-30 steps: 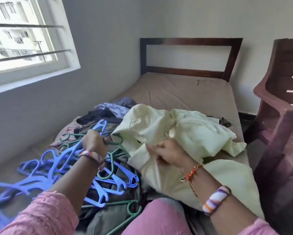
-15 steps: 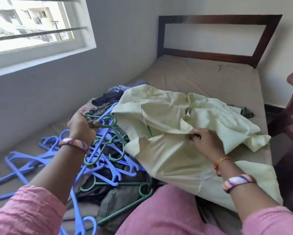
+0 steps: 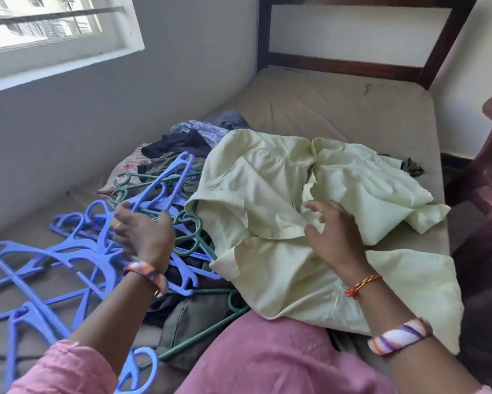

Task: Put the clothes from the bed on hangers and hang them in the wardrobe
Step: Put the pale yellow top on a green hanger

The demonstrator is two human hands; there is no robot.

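A pale green shirt [image 3: 267, 194] lies crumpled across the bed [image 3: 324, 103] in front of me. My right hand [image 3: 333, 237] hovers on its middle with fingers spread and loose, holding nothing. To the left lies a tangle of blue hangers [image 3: 68, 251] mixed with green hangers [image 3: 188, 231]. My left hand [image 3: 142, 234] is over that tangle, fingers spread apart and gripping nothing. More clothes, dark and patterned [image 3: 182, 140], are heaped behind the hangers. An olive garment [image 3: 193, 317] lies under them near my knee. No wardrobe is in view.
The wooden headboard [image 3: 353, 64] stands at the far end of the bed. A grey wall with a barred window [image 3: 54, 38] runs along the left side. A dark reddish chair [image 3: 489, 180] stands close to the bed's right edge.
My left hand has let go of the green hanger hook and drawn back over the pile. My right hand has released its pinch on the shirt and opened. The view has moved closer.
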